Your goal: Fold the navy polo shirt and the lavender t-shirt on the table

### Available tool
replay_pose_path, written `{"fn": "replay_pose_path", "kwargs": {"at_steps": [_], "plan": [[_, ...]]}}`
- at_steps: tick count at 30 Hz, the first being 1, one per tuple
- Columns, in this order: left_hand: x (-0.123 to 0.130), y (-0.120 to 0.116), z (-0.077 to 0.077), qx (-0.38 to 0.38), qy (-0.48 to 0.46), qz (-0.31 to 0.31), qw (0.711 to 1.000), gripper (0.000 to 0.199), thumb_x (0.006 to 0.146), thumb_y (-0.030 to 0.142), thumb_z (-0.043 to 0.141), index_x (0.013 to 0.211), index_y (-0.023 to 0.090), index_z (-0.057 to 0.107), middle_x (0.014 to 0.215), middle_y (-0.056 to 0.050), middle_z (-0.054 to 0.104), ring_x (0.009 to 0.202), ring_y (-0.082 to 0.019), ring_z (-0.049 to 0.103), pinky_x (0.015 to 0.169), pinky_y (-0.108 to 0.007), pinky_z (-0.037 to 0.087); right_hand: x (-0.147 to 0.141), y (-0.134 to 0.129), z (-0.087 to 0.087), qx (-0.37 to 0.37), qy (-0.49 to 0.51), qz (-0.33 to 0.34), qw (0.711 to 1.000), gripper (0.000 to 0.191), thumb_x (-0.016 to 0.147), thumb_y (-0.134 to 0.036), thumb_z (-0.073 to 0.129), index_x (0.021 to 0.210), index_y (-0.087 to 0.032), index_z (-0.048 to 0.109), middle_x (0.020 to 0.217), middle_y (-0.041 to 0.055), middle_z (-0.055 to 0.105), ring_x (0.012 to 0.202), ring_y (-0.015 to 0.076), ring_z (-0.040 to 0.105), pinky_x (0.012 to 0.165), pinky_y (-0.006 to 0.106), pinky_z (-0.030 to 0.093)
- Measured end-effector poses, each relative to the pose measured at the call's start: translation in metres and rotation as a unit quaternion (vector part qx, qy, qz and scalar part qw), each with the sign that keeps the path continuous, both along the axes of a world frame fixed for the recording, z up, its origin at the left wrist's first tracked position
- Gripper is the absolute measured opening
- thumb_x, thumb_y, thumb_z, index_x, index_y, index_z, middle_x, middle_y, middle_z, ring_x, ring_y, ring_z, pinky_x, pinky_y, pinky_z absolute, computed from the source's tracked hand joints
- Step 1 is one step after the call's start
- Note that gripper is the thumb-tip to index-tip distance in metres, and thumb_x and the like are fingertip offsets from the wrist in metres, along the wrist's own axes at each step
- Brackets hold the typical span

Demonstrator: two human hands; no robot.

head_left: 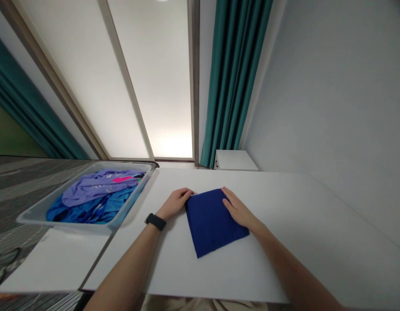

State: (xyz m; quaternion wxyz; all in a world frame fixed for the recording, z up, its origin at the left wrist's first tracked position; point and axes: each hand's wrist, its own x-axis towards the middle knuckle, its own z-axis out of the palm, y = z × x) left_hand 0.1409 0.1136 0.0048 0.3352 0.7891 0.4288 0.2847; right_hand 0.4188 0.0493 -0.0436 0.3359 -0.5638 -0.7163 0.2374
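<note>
A dark blue piece of cloth [216,224], folded into a near square, lies flat and slightly turned on the white table [174,272]. My left hand [178,202] is closed at its far left corner, the fingertips pinching the edge there. On the far right side of the cloth, my right hand [236,210] rests flat with its fingers stretched out and the thumb a little apart. Whether this is a garment I cannot tell from the folded shape. A dark watch [155,221] sits on my left wrist.
To the left, a clear plastic bin [112,224] holds crumpled purple [90,188] and blue clothes [99,209]. A seam separates the main table from a white surface [57,259] under the bin. Beyond the table's far edge stands a small white cabinet [235,160]; a wall borders the right.
</note>
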Motion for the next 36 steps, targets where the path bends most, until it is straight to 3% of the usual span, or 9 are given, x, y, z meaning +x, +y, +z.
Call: {"fn": "replay_pose_path", "kwargs": {"at_steps": [7,12,17,20,24,31,36], "plan": [[0.000,-0.003,0.003,0.023,0.021,0.010,0.999,0.040,0.093,0.044,0.042,0.095,0.017,0.071,0.094,-0.006,0.074,0.087,-0.022,0.065,0.081,-0.031,0.047,0.001,0.008,0.004,0.011,0.021,-0.027,0.999,0.053,0.095,-0.043,0.040,0.144,-0.022,0.044,0.145,0.0107,0.048,0.135,0.0215,0.042,0.116,0.044,0.027],[0.001,-0.007,0.007,0.019,0.035,0.006,0.999,0.040,0.093,0.046,0.043,0.090,0.016,0.070,0.085,-0.005,0.072,0.079,-0.020,0.064,0.074,-0.029,0.046,0.001,0.029,0.025,-0.061,-0.039,-0.071,0.995,0.052,0.092,-0.035,0.046,0.140,-0.013,0.049,0.127,0.0150,0.062,0.113,0.0229,0.058,0.101,0.038,0.042],[0.002,-0.007,0.005,0.017,0.051,0.000,0.999,0.039,0.092,0.046,0.045,0.093,0.017,0.070,0.086,-0.005,0.072,0.077,-0.019,0.063,0.071,-0.029,0.046,-0.009,0.048,0.045,-0.088,-0.145,-0.069,0.983,0.037,0.089,-0.040,0.056,0.112,-0.014,0.069,0.108,0.0124,0.069,0.101,0.0223,0.062,0.090,0.031,0.043],[0.003,-0.009,0.005,0.028,0.070,0.000,0.997,0.039,0.092,0.047,0.046,0.093,0.017,0.071,0.088,-0.006,0.072,0.078,-0.020,0.063,0.072,-0.029,0.046,-0.014,0.053,0.049,-0.089,-0.164,-0.076,0.980,0.030,0.086,-0.041,0.060,0.098,-0.016,0.071,0.104,0.0121,0.068,0.099,0.0228,0.061,0.088,0.030,0.042],[0.005,-0.011,0.007,0.042,0.099,0.010,0.994,0.043,0.093,0.050,0.043,0.087,0.017,0.070,0.085,-0.007,0.071,0.078,-0.021,0.063,0.071,-0.030,0.044,-0.017,0.053,0.052,-0.105,-0.135,-0.080,0.982,0.028,0.087,-0.040,0.059,0.097,-0.015,0.067,0.106,0.0131,0.068,0.101,0.0229,0.060,0.087,0.030,0.041],[0.007,-0.013,0.007,0.060,0.155,0.022,0.986,0.047,0.094,0.055,0.039,0.084,0.019,0.069,0.088,-0.007,0.070,0.081,-0.022,0.063,0.073,-0.031,0.043,-0.017,0.050,0.060,-0.172,-0.094,-0.051,0.979,0.032,0.090,-0.046,0.054,0.085,-0.016,0.065,0.091,0.0092,0.071,0.082,0.0201,0.063,0.068,0.027,0.042],[0.008,-0.014,0.009,0.051,0.169,0.034,0.984,0.046,0.094,0.054,0.037,0.080,0.020,0.064,0.087,-0.007,0.069,0.081,-0.022,0.063,0.072,-0.030,0.043,-0.021,0.049,0.063,-0.120,-0.077,-0.030,0.989,0.022,0.091,-0.038,0.053,0.091,-0.018,0.062,0.099,0.0070,0.070,0.091,0.0197,0.062,0.078,0.027,0.043]]}}
